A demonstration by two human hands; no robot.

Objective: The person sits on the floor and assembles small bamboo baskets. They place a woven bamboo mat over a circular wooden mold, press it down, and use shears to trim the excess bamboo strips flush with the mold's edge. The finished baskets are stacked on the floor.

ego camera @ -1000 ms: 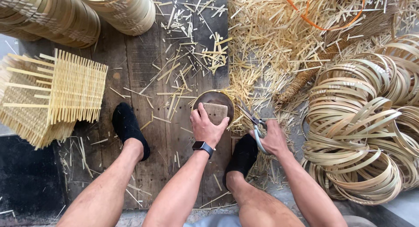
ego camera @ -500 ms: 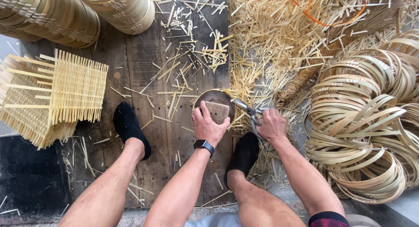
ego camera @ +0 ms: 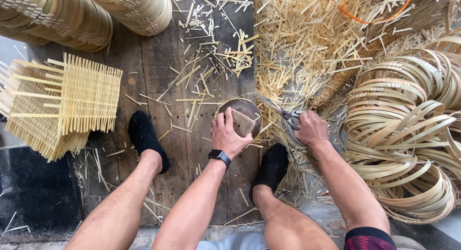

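My left hand point(ego camera: 229, 134) presses a small square woven bamboo piece point(ego camera: 244, 121) down on a round dark wooden block point(ego camera: 240, 107) standing on the plank floor between my feet. A thin pale hoop rings the block. My right hand point(ego camera: 312, 129) grips a pair of metal scissors point(ego camera: 279, 110); their blades point up-left and reach the right rim of the block. A black watch point(ego camera: 219, 155) is on my left wrist.
Stacked woven bamboo mats point(ego camera: 62, 103) lie at the left, with rolled woven cylinders point(ego camera: 86, 14) above them. A pile of bamboo hoops point(ego camera: 408, 134) fills the right. Cut splinters point(ego camera: 307, 38) cover the planks beyond the block. My feet in black socks point(ego camera: 146, 137) flank the block.
My right hand has brought the scissors up and left, from beside my right foot to the rim of the block. My left hand has stayed on the woven piece.
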